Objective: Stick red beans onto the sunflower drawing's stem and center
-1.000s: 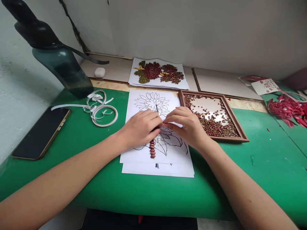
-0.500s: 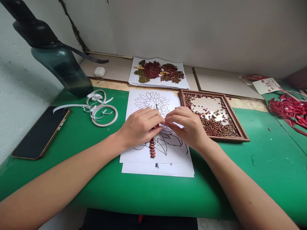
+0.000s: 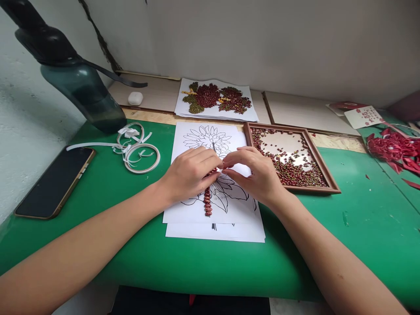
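Note:
A white sheet with a flower line drawing (image 3: pixel 210 140) lies on the green table (image 3: pixel 138 245). A column of red-brown beans (image 3: pixel 208 205) runs up the drawn stem. My left hand (image 3: pixel 190 175) rests on the sheet over the upper end of that column, fingers curled. My right hand (image 3: pixel 256 173) sits just to its right, fingertips pinched and meeting the left hand's fingertips above the stem. What they pinch is too small to make out.
A wooden framed tray of beans (image 3: pixel 323 168) lies right of the sheet. A finished bean picture (image 3: pixel 216 98) is at the back. A phone (image 3: pixel 54 181), tape strips (image 3: pixel 138 148) and a dark bottle (image 3: pixel 82 92) sit left; red scraps (image 3: pixel 393 148) far right.
Both hands stay over the stem with only small finger shifts; the fingertips are pressed a little closer together. The camera view has drifted slightly.

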### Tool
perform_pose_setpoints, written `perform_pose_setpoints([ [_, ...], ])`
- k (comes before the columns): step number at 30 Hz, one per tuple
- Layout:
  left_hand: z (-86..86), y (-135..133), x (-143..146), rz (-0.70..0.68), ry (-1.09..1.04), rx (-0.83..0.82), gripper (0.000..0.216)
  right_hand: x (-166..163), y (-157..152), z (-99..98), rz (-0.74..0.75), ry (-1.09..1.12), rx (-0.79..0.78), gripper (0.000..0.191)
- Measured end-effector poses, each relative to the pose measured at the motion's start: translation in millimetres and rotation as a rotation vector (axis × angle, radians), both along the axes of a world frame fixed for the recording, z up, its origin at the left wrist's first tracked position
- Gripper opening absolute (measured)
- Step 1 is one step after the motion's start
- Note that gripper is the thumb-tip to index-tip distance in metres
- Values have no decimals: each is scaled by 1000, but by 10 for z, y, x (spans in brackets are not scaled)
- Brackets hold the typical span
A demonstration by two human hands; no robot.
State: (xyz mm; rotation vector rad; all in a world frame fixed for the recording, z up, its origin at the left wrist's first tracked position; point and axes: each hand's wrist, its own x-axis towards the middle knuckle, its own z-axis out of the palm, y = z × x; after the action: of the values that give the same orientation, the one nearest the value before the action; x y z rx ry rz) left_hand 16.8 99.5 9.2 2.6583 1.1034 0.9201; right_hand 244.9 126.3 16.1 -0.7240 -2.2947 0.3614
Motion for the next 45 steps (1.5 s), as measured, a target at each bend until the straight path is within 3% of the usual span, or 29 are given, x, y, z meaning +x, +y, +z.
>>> perform_pose_setpoints([
  [19, -24, 0, -2, 121, 51, -196, 22, 32, 52, -46, 31, -144, 0, 13],
  [29, -26, -2, -12, 104, 43, -181, 24, 43, 57, -69, -34, -175, -68, 12],
  [45, -27, 1, -16, 108, 55, -188, 24, 35, 31, -43, 12, -192, -87, 21],
])
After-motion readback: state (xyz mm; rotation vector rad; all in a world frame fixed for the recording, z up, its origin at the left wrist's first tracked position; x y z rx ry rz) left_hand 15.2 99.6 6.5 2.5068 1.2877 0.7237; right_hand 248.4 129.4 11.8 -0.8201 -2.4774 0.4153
